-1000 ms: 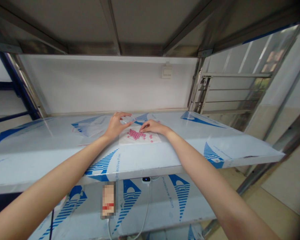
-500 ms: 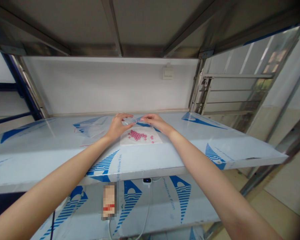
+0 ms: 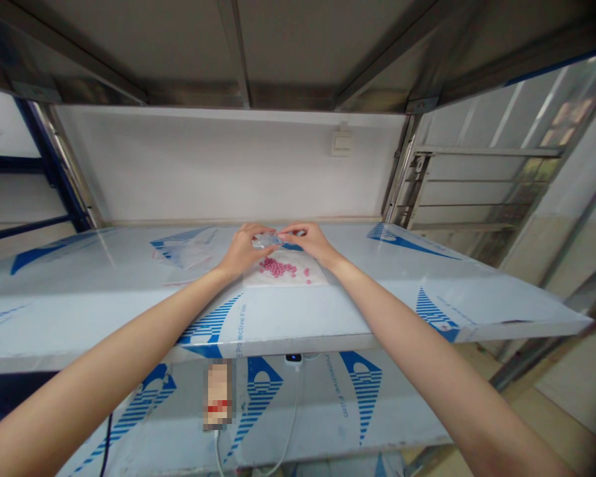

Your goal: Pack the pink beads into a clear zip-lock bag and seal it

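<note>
Pink beads [image 3: 278,267] lie in a loose cluster on a white sheet [image 3: 261,281], with several strays to the right. Just behind them, my left hand [image 3: 242,250] curves around a small clear plastic bag [image 3: 268,241], its thumb and fingers at the bag's left side. My right hand [image 3: 312,241] reaches in from the other side, its fingertips pinched at the bag's right edge. What the bag contains, if anything, is too small to make out. Left of my left hand, clear plastic bags [image 3: 183,257] lie flat on the table.
The film-covered metal table [image 3: 308,311] has a lower shelf [image 3: 322,404] beneath it. A blurred-out, phone-shaped object [image 3: 218,394] with a white cable and a small black device [image 3: 293,358] are there. Overhead runs a metal panel [image 3: 288,53]; a white wall [image 3: 228,165] stands behind.
My view has shifted slightly, so the scene sits a little to the right. Both hands stay at the clear bag, with the right fingertips a little closer to the left hand.
</note>
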Available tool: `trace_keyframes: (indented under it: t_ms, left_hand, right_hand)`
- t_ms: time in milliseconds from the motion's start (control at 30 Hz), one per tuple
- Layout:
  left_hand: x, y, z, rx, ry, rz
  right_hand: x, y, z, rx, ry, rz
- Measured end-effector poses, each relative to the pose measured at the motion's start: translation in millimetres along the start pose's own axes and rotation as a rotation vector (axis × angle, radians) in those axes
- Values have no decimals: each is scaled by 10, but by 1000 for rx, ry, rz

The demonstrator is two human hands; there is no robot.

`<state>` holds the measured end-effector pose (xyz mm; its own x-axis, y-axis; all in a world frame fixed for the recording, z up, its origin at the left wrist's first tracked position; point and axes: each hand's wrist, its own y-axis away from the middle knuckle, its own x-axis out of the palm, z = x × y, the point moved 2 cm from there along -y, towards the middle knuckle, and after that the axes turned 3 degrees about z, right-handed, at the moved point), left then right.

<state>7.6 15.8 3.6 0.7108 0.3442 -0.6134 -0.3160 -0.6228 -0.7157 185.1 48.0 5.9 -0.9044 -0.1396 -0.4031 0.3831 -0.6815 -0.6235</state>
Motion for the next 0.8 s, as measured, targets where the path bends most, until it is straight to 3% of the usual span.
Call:
trace_keyframes:
  t_ms: [200, 433, 667, 800]
  left_hand:
    - [-38, 0, 6, -27, -5, -41]
    - [-82, 3, -5, -77, -28, -42]
    - [-76, -2, 20, -68, -21, -41]
    - [-72, -3, 18, -61, -21, -39]
  right_hand:
    - [-121, -25, -177, 133, -36, -106]
    - [-162, 73, -323, 363, 87, 414]
    - [-173, 51, -384, 347, 53, 546]
    - [-171, 67, -369, 354, 108, 498]
